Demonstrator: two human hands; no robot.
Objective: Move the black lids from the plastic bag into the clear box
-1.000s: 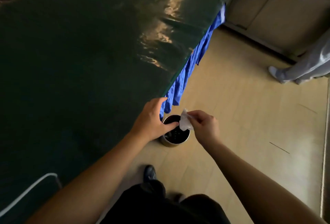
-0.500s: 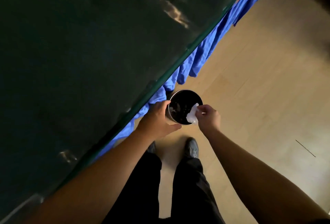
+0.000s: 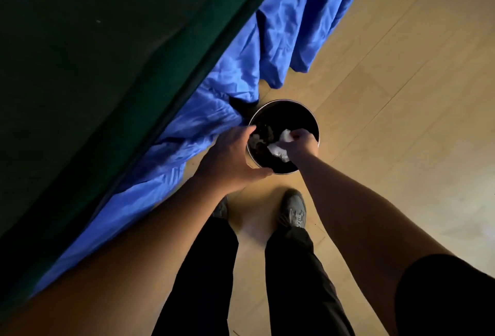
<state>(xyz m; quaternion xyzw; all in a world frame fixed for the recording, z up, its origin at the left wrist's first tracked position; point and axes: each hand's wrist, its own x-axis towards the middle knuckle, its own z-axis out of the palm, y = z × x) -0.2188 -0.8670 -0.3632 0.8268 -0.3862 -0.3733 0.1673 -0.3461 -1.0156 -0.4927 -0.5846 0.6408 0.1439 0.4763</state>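
A round metal bin (image 3: 284, 172) is seen from straight above, standing on the wooden floor (image 3: 388, 94) just beside the hanging blue cloth (image 3: 281, 27). Its inside is dark; the contents cannot be made out beyond some pale scraps.

The left hand (image 3: 233, 157) is wrapped over the bin's near-left rim: fingers curled onto the edge, thumb along the outside wall at the bottom of the rim.

The right hand (image 3: 301, 144) is held over the bin's opening, fingers curled and pinching a crumpled white piece (image 3: 280, 148), which looks like thin plastic or tissue. The material cannot be confirmed. The piece hangs within the bin's mouth.

Black lids, plastic bag and clear box are not identifiable in this view; whether the white piece is the bag cannot be told.

The dark green worktop (image 3: 80, 54) fills the upper left, with the blue cloth draped below its edge. Black trousers (image 3: 289, 282) and two grey shoes (image 3: 294, 210) are seen below the bin, toes pointed towards it.
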